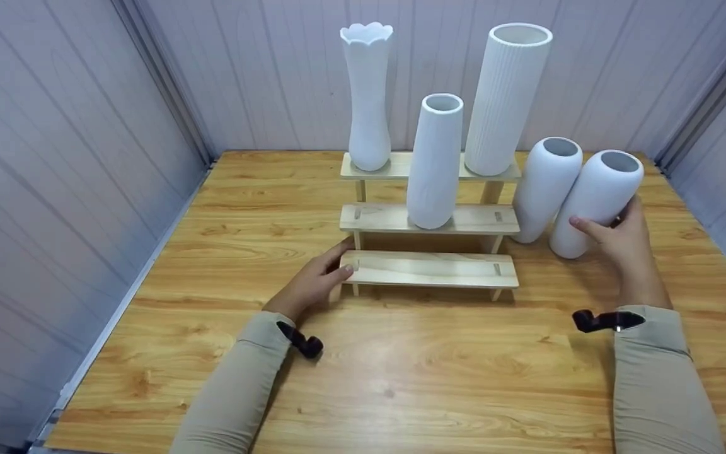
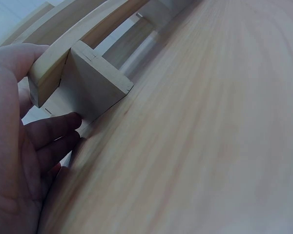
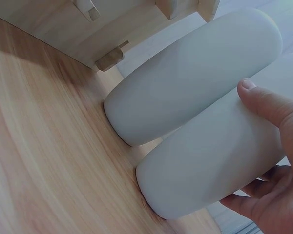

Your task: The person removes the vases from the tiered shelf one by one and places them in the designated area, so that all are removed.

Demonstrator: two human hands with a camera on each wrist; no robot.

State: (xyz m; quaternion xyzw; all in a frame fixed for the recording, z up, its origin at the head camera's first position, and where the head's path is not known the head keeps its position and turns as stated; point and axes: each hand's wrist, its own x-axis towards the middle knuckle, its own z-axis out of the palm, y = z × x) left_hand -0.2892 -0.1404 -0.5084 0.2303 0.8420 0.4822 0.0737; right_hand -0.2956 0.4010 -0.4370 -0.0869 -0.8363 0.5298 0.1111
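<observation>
A three-step wooden display stand [image 1: 429, 270] sits on the table. My left hand [image 1: 312, 282] grips the left end of its lowest step; in the left wrist view the thumb lies over the board and the fingers [image 2: 56, 129] reach below it, by the side leg. To the right of the stand, my right hand [image 1: 628, 246] holds a smooth white vase [image 1: 604, 186] around its side, the thumb [image 3: 263, 100] across the near face. That vase stands on the table against or very close to a matching white vase [image 1: 546, 183], which is beside the stand's right end.
On the top step are a white vase with a scalloped rim [image 1: 369, 101] at left and a tall ribbed white vase [image 1: 509, 101] at right. A tapered white vase [image 1: 435, 170] stands on the middle step. Panelled walls [image 1: 287, 75] enclose the wooden table [image 1: 388, 378].
</observation>
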